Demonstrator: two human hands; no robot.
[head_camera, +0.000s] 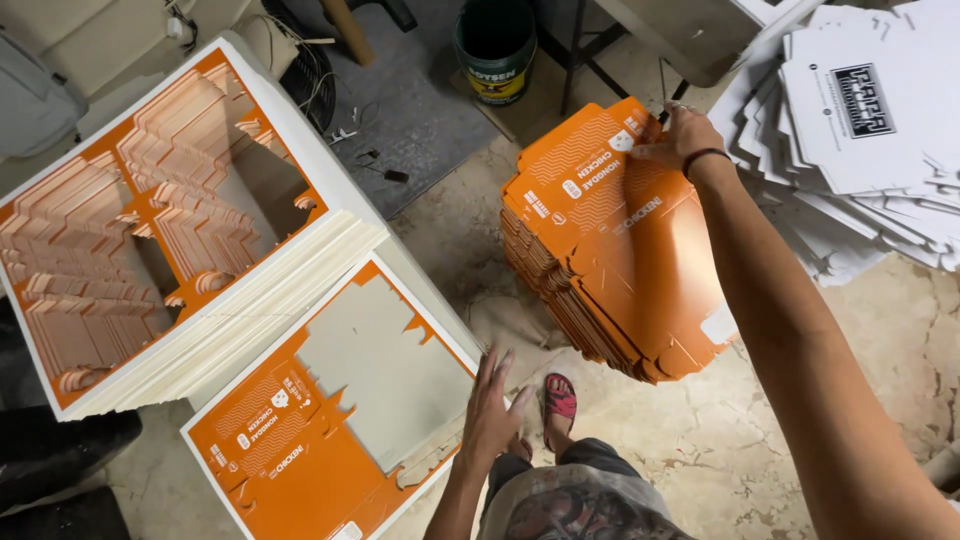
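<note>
Die-cut orange cartons stacked and sorted on a stone floor, seen from my headset feed.

Largest in my view is the tall pile of punched sheets (170, 240) at left, orange frames with the carton shapes cut out; a second sheet pile (330, 410) lies just below it. At centre stands the stack of orange carton blanks (615, 250) on the floor (760, 440), with white blanks (870, 120) heaped at upper right. My right hand (685, 135) pinches the far corner of the top orange blank, fingers closed on it. My left hand (492, 405) hovers with fingers spread, holding nothing, beside the lower sheet pile's edge. A green bucket (497, 45) sits beyond.
</note>
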